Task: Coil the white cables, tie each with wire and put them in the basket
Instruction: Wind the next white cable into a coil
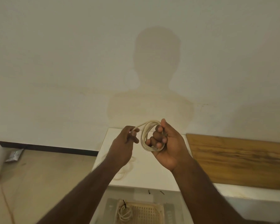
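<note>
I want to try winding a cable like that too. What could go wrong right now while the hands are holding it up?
1. The coil isn't tied yet. Only the right hand grips its loops, so a looser grip could probably let them spring apart.
2. The left hand just pinches the loose end. If it slips, the last turn might unwind.
3. The wire ties lie down on the table, so reaching for one leaves a single hand holding everything.
</note>
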